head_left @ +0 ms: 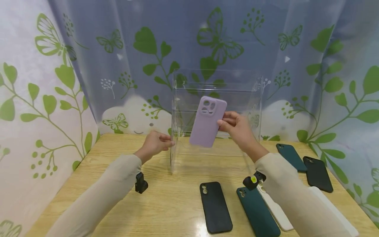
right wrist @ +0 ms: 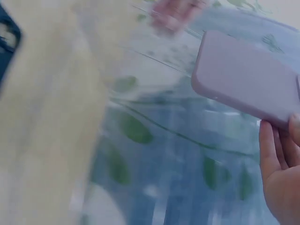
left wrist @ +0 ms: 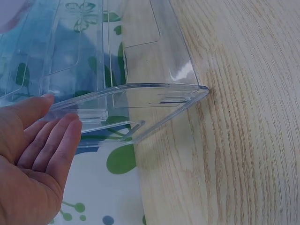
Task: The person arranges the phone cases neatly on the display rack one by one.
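A lilac phone case (head_left: 208, 121) with a camera cutout is pinched along its edge by my right hand (head_left: 237, 126). It tilts in front of a clear tiered acrylic display rack (head_left: 216, 154) standing on the table. In the right wrist view, the thumb and fingers grip one long side of the phone case (right wrist: 246, 77). My left hand (head_left: 155, 144) is at the rack's left side panel, thumb and fingers about its edge. The left wrist view shows that hand (left wrist: 40, 154) against the transparent panel (left wrist: 159, 93).
Nearest the front lies a black phone case (head_left: 216, 207). Beside it are a dark green case (head_left: 257, 210) and a white case (head_left: 278, 210), partly under my right sleeve. Farther right lie another green case (head_left: 291, 157) and a black case (head_left: 318, 173). A leaf-patterned curtain (head_left: 183, 39) hangs behind.
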A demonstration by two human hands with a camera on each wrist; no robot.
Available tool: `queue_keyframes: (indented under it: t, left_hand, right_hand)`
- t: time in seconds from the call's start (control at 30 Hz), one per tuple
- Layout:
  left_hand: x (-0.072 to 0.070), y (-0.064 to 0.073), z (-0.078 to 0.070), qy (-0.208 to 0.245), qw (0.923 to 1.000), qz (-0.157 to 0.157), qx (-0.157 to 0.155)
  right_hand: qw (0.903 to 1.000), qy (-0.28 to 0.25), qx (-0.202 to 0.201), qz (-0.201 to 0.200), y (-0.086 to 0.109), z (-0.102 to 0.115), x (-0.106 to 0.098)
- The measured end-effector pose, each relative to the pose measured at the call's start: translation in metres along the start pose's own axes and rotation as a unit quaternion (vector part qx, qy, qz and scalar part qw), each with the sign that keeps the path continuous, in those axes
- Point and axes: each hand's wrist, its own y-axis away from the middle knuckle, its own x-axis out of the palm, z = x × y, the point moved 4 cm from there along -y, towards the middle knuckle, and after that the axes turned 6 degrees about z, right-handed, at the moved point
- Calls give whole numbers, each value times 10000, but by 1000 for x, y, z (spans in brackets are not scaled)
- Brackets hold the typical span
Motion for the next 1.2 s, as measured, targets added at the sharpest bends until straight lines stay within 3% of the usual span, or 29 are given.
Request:
queue_keyframes:
  t: [0.13, 0.33, 0.57, 0.97, 1.2]
  left_hand:
    - [0, -1, 1, -24, 10000, -2, -7]
    - [1, 2, 1, -13, 10000, 32, -9]
    - [1, 2, 2, -28, 10000, 56, -28]
    - [1, 2, 1, 43, 9999, 105, -37]
    - [-1, 0, 4, 57, 9998, 177, -101]
  right_hand:
    - [9983, 4, -297, -493, -20, 30, -19]
    - [9916, -28, -391, -1230, -44, 66, -36]
    - [9859, -81, -520, -1587, -68, 96, -44]
    - [9772, 494, -275, -2045, -88, 107, -46]
    - [9716, 730, -428, -2212, -100, 109, -45]
